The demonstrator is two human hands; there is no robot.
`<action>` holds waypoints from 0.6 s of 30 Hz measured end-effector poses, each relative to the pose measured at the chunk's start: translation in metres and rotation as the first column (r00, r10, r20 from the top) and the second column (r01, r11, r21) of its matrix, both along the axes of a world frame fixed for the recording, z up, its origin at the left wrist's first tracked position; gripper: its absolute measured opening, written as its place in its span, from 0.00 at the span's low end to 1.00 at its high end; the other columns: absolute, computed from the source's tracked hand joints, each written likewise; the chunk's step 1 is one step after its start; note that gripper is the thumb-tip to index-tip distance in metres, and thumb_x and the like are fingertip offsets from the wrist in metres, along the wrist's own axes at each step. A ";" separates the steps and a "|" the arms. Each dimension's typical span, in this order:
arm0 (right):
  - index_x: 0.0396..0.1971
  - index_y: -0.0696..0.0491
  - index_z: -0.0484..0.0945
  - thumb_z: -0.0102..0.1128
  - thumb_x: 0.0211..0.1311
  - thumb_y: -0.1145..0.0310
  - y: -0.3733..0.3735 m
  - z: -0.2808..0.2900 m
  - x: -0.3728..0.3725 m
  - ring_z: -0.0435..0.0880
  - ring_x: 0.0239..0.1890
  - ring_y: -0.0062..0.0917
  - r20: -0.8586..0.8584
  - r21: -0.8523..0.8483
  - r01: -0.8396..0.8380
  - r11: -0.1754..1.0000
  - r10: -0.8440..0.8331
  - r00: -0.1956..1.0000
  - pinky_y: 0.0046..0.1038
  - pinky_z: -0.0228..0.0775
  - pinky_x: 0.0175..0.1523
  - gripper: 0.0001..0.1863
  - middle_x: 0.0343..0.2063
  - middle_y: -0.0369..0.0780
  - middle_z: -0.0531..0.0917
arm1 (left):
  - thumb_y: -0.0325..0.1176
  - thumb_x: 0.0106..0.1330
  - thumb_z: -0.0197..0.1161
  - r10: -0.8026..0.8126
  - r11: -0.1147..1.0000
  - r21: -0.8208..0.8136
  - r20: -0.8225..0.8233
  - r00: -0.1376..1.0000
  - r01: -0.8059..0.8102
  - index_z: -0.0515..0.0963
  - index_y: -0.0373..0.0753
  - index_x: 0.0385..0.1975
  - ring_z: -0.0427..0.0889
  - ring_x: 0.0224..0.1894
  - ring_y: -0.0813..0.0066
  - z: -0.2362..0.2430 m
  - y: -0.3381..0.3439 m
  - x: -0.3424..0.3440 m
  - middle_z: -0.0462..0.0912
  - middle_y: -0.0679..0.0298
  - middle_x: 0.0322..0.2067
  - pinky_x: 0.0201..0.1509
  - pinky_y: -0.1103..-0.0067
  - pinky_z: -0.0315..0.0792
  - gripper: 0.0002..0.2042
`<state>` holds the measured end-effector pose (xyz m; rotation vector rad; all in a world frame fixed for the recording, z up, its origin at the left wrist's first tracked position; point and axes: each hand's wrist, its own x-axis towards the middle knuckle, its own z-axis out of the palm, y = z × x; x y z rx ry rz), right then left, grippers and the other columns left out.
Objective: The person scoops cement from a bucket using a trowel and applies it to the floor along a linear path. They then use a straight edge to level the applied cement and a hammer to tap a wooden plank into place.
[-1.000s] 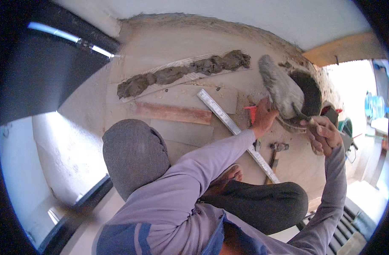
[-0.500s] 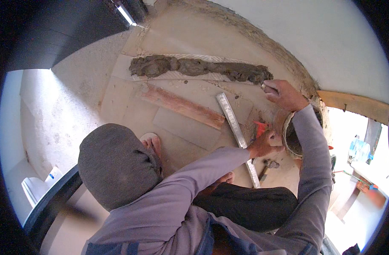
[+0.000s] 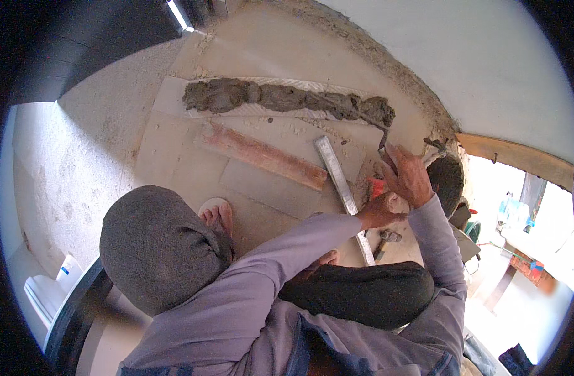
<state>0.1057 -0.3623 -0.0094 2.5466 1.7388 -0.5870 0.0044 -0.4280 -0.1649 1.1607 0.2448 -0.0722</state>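
1. Grey mortar point(image 3: 280, 99) lies in a long ridge along the far edge of the tiled floor point(image 3: 186, 156), close to the wall, its right end heaped into a lump.
2. Just nearer, a reddish wooden batten point(image 3: 265, 155) lies slantwise, and a metal straightedge point(image 3: 340, 188) runs from the ridge's right end back toward the person's knee.
3. The right hand point(image 3: 409, 178) has its fingers closed round the handle of a trowel point(image 3: 383, 139), whose tip hangs at the heaped end of the mortar.
4. The left hand point(image 3: 378, 212) rests beside the straightedge, fingers curled; whether they grip anything I cannot tell. A small red object point(image 3: 376, 186) sits just beyond it.
5. A dark mixing pan point(image 3: 447, 178) stands behind the right hand, near the floor's right edge.
6. Risks, as I judge them: wet mortar may drop from the trowel onto clean tile, or the crowded left hand may knock the straightedge out of line.
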 end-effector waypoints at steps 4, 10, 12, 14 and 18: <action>0.52 0.57 0.71 0.59 0.56 0.63 -0.025 0.004 -0.004 0.79 0.42 0.48 0.018 0.051 0.080 0.996 -0.081 0.997 0.42 0.71 0.46 0.24 0.42 0.51 0.78 | 0.41 0.52 0.72 0.050 0.998 -0.050 0.067 0.996 -0.047 0.65 0.33 0.56 0.71 0.59 0.61 0.046 0.027 -0.014 0.72 0.53 0.54 0.63 0.69 0.63 0.34; 0.49 0.57 0.71 0.56 0.58 0.61 -0.009 0.012 -0.019 0.80 0.38 0.47 -0.001 0.000 0.082 0.997 -0.082 0.997 0.44 0.73 0.40 0.21 0.41 0.50 0.78 | 0.40 0.59 0.67 0.075 0.993 0.076 0.222 0.972 -0.094 0.59 0.34 0.62 0.63 0.64 0.63 -0.008 -0.010 0.001 0.65 0.54 0.61 0.67 0.66 0.56 0.34; 0.46 0.57 0.71 0.57 0.57 0.63 -0.016 0.004 -0.023 0.81 0.37 0.47 -0.003 0.067 0.107 0.992 -0.107 0.994 0.44 0.75 0.39 0.19 0.39 0.50 0.78 | 0.41 0.60 0.66 0.028 0.997 0.062 0.209 0.977 -0.042 0.60 0.35 0.61 0.63 0.64 0.64 -0.011 -0.015 -0.004 0.65 0.55 0.61 0.67 0.66 0.57 0.33; 0.42 0.58 0.72 0.57 0.54 0.64 -0.021 -0.015 -0.019 0.82 0.35 0.46 0.010 0.057 0.095 0.994 -0.096 0.995 0.43 0.76 0.38 0.18 0.40 0.50 0.78 | 0.41 0.60 0.65 -0.030 1.000 0.010 0.175 0.984 0.029 0.60 0.37 0.61 0.63 0.64 0.65 -0.009 -0.017 -0.008 0.65 0.56 0.60 0.66 0.66 0.58 0.32; 0.34 0.60 0.74 0.58 0.50 0.66 -0.025 -0.020 -0.025 0.83 0.35 0.44 0.007 0.048 0.076 0.996 -0.077 0.997 0.42 0.77 0.36 0.14 0.35 0.50 0.80 | 0.42 0.62 0.63 -0.113 0.976 -0.181 0.054 0.992 0.121 0.60 0.39 0.60 0.63 0.63 0.66 -0.005 -0.014 -0.017 0.65 0.58 0.60 0.65 0.66 0.60 0.30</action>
